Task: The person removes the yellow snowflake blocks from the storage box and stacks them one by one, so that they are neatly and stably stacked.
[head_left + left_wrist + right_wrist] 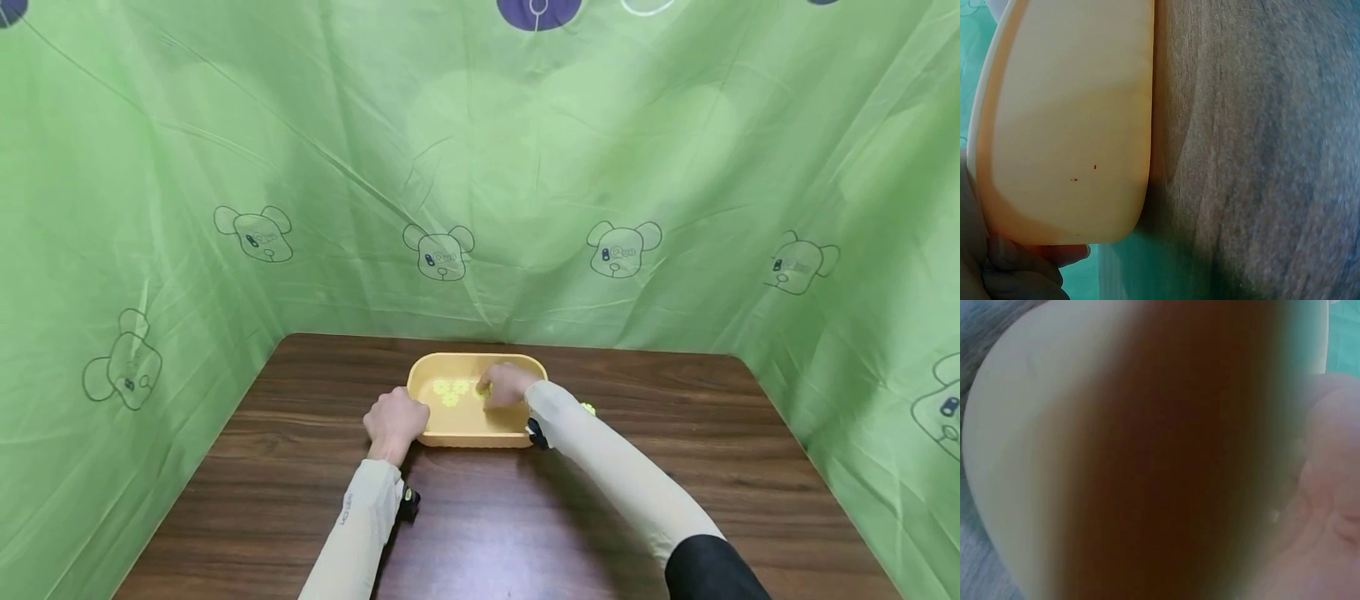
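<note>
A shallow orange-yellow tray [480,440] with rounded corners sits near the back of the table. My left hand [395,419] grips its left end; in the left wrist view, curled fingers [1022,265] wrap round the tray wall [1079,125]. Inside, on the left part of the floor, small bright yellow pieces [451,392] lie grouped in a cluster. My right hand [506,385] reaches in from the right and pinches a small yellow piece [483,389], mostly covered by the fingers. In the right wrist view a blurred dark band hides the fingertips beside the palm [1329,481].
Another yellow piece [588,408] lies on the table just right of the tray, partly behind the right sleeve [600,450]. The brown wooden table [315,392] is enclosed at the back and sides by a green curtain [525,167].
</note>
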### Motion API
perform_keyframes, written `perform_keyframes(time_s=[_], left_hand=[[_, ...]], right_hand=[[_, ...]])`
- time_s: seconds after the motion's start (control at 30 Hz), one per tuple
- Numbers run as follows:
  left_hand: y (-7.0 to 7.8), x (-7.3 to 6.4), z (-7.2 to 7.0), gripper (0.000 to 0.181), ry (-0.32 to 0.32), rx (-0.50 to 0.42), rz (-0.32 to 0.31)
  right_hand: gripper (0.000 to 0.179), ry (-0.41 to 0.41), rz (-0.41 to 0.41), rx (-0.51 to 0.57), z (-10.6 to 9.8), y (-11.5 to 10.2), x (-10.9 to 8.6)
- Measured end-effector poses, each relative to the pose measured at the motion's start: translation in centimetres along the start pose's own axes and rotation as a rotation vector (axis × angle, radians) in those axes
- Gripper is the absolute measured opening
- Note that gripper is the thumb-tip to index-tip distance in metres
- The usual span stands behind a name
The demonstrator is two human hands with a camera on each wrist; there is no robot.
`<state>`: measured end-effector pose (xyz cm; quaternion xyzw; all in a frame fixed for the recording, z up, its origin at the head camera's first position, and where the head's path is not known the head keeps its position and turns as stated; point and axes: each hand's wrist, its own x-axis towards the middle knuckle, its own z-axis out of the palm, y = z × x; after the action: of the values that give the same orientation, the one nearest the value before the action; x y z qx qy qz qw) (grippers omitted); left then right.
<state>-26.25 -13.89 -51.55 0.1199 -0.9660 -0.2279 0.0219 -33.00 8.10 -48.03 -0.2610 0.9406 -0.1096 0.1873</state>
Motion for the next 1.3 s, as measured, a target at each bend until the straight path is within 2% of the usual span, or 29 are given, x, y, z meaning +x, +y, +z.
perform_keyframes(time_s=[0.27,0.53,0.63,0.77,0.87,0.97,1.3], left_hand=[[0.2,0.1,0.1,0.022,0.004,-0.001,0.004],[0.4,0.0,-0.1,0.021,0.003,-0.013,0.009],[0.1,-0.4,-0.2,0.02,-0.015,-0.01,-0.005],[-0.3,-0.8,0.0,0.02,-0.028,-0.01,-0.016],[-0.5,-0.8,0.1,0.02,-0.021,-0.013,-0.008],[-0.5,-0.7,0.1,0.02,-0.017,-0.013,-0.006],[-0.2,-0.3,0.0,0.022,0.001,-0.015,0.0]], right_hand=[[0.024,0.102,-0.032,0.019,0.9,0.3,-0.1],[0.018,0.148,0.018,0.04,1.1,0.4,0.0],[0.018,0.15,0.01,0.048,2.2,0.8,0.2],[0.02,0.144,0.013,0.051,2.9,0.5,-0.3],[0.022,0.159,0.023,0.05,2.5,-0.3,-1.2],[0.027,0.182,0.015,0.049,2.4,-0.3,-1.3],[0.03,0.285,-0.037,0.031,2.3,0.6,-1.5]])
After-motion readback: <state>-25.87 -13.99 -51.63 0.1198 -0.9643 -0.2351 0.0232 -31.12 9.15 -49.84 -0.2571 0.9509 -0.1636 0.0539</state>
